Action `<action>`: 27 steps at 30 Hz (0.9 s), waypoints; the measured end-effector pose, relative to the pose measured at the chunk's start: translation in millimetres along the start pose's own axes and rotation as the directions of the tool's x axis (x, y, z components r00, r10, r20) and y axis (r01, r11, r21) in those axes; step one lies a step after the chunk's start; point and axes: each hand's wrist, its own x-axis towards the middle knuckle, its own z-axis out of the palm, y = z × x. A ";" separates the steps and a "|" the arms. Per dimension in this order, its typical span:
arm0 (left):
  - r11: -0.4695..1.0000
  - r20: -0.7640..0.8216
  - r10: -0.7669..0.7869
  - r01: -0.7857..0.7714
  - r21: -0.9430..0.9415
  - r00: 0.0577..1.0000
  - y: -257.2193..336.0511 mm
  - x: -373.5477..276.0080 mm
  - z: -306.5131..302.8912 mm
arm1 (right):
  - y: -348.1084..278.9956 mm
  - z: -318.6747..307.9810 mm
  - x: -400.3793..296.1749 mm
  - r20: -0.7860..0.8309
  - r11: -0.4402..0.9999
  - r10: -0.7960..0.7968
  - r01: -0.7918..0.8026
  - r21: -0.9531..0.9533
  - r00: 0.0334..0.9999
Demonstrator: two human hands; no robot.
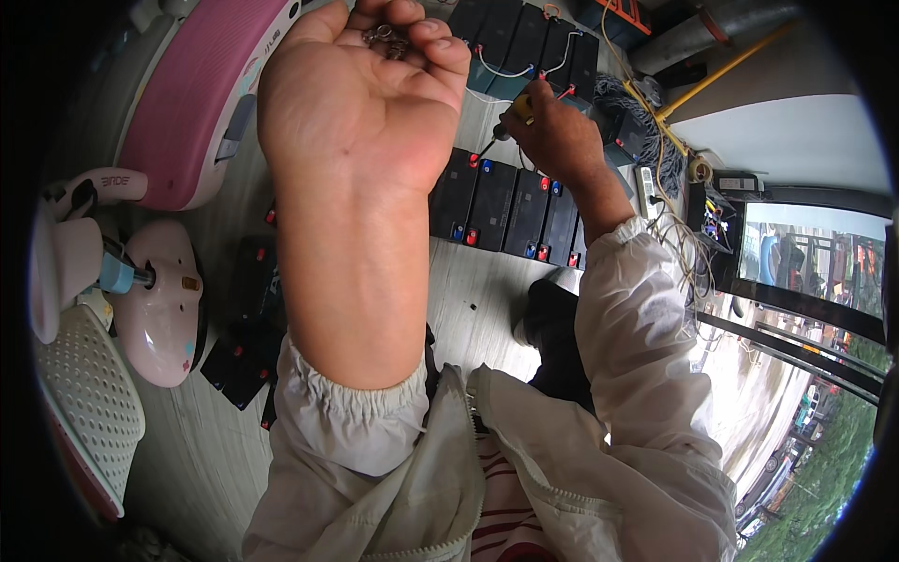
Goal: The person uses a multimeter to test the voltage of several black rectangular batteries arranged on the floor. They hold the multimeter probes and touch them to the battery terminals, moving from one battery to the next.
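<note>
My left hand (365,112) is raised palm up near the camera, its fingers curled around several small metal fasteners (385,43). Their exact kind is hard to tell. My right hand (563,137) grips a screwdriver (522,110) with a yellow and black handle. The shaft slants down to the left, its tip at the red terminal (474,161) of a black battery (453,193). More such batteries (523,211) stand beside it in a row, with red and blue terminals at their ends.
Behind lie other batteries (506,35) joined by white leads (502,74). At right are a mop (667,158), a power strip (645,191) and tangled cables (685,260). Pink scooters (158,302) stand at left, near more batteries (239,358) on the floor.
</note>
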 end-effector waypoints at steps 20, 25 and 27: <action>0.963 -0.087 0.243 -0.230 0.142 0.966 -9.8 -8.5 9.1 | -2.9 -4.4 1.1 0.017 0.997 0.073 -0.073 -0.032 0.997; 0.974 0.031 0.204 -0.206 0.090 0.978 -8.1 -7.2 2.0 | -3.2 -4.1 1.7 0.018 0.997 0.079 -0.079 -0.018 0.997; 0.974 0.022 0.210 -0.211 0.085 0.977 -8.2 -6.8 2.4 | -5.7 -5.4 1.2 0.021 0.996 0.082 -0.082 -0.022 0.996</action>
